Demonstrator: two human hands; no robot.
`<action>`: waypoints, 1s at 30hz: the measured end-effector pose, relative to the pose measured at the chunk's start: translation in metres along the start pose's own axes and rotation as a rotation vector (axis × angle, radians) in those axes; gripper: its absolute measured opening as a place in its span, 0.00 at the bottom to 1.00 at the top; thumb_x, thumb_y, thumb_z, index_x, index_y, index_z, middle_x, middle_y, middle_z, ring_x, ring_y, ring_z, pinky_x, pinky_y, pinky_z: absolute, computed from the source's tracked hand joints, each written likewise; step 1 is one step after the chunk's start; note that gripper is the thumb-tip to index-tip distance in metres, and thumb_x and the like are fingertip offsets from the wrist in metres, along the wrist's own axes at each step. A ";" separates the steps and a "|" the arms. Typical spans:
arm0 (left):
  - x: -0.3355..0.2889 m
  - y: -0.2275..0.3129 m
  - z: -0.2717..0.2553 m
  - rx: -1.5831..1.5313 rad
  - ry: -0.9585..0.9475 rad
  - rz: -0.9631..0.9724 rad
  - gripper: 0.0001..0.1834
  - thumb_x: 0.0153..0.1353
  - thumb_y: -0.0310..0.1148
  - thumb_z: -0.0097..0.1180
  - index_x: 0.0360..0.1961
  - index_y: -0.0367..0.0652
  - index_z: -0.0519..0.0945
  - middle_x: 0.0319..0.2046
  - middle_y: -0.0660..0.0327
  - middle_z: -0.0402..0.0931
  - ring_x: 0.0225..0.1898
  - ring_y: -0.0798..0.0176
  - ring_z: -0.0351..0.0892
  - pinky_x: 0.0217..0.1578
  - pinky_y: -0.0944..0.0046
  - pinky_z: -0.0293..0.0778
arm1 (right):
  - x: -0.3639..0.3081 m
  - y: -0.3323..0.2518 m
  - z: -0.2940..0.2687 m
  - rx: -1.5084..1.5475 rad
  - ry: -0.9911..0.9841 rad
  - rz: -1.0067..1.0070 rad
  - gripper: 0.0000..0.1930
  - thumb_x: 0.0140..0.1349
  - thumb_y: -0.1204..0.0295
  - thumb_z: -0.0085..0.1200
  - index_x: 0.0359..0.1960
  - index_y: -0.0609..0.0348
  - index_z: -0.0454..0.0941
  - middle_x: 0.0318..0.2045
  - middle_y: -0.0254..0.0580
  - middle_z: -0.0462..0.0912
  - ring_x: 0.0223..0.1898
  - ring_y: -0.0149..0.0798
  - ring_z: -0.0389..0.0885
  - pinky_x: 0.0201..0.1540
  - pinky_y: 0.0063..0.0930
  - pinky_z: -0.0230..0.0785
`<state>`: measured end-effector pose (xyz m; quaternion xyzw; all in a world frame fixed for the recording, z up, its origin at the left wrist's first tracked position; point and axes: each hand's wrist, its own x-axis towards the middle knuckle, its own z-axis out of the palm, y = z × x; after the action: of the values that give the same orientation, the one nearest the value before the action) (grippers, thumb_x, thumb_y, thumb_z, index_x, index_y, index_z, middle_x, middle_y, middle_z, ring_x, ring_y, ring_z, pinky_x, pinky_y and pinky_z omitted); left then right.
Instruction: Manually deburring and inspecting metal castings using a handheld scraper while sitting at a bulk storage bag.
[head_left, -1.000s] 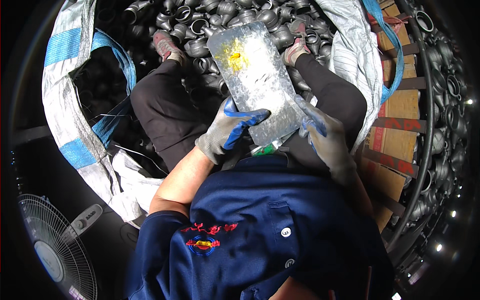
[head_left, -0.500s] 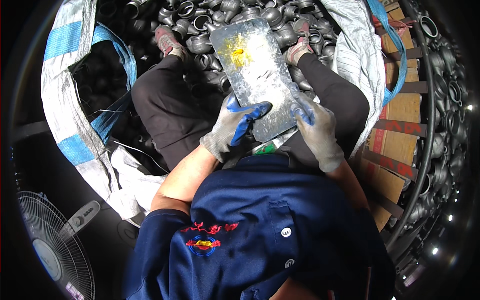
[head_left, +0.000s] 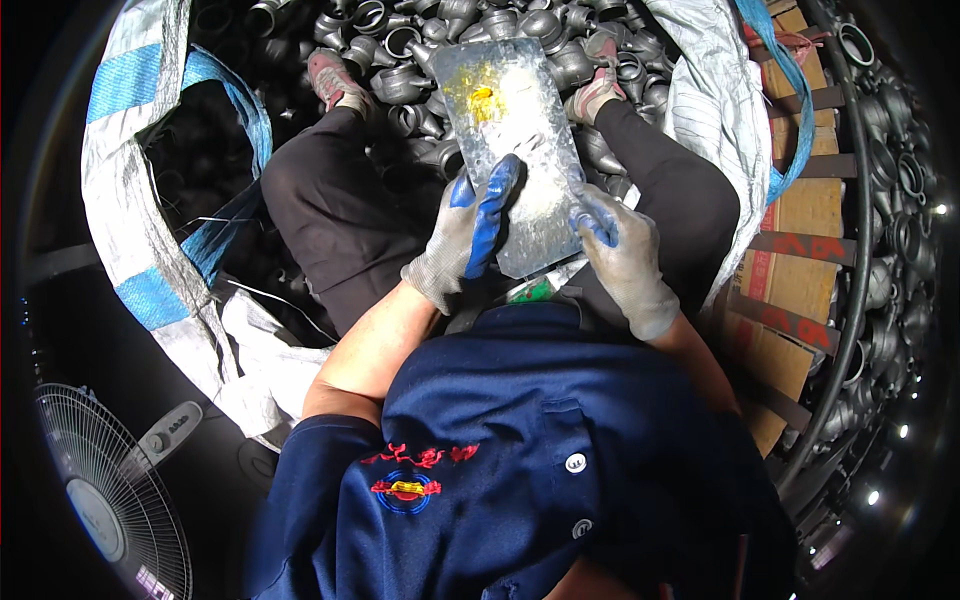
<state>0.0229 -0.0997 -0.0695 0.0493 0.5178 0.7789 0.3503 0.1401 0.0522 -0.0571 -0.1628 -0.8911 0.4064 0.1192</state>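
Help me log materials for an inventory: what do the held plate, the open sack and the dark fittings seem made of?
Plate: probably metal, gray and scuffed, with hard bright glare; plastic isn't ruled out.
Sack: likely woven plastic, slightly glossy, creased like fabric.
Fittings: likely cast metal, low-sheen dark gray, judging by thick hollow rims.

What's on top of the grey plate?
A yellow patch and whitish glare or residue show on the grey plate; the left hand and right hand hide parts of its edges.
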 end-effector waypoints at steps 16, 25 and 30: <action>0.005 -0.008 -0.012 0.009 0.054 -0.090 0.16 0.67 0.37 0.50 0.51 0.38 0.74 0.43 0.66 0.76 0.43 0.73 0.74 0.45 0.70 0.69 | -0.008 -0.012 0.009 -0.242 -0.210 -0.152 0.25 0.53 0.71 0.59 0.54 0.42 0.72 0.35 0.43 0.81 0.33 0.47 0.82 0.37 0.38 0.73; 0.005 -0.011 -0.010 0.034 0.032 -0.051 0.18 0.68 0.38 0.49 0.52 0.37 0.73 0.46 0.64 0.75 0.47 0.72 0.72 0.50 0.69 0.68 | -0.001 -0.006 0.006 -0.205 -0.133 -0.157 0.20 0.54 0.70 0.60 0.51 0.45 0.75 0.32 0.45 0.82 0.31 0.48 0.81 0.35 0.38 0.73; 0.003 -0.006 -0.011 0.051 0.001 -0.012 0.21 0.68 0.39 0.47 0.55 0.33 0.71 0.49 0.60 0.74 0.50 0.69 0.72 0.54 0.66 0.66 | -0.008 -0.002 0.003 -0.005 -0.238 -0.090 0.16 0.53 0.78 0.59 0.45 0.57 0.79 0.37 0.51 0.82 0.36 0.48 0.83 0.38 0.31 0.74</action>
<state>0.0187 -0.1046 -0.0802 0.0545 0.5379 0.7635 0.3532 0.1464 0.0462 -0.0583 -0.0735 -0.9063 0.4151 0.0303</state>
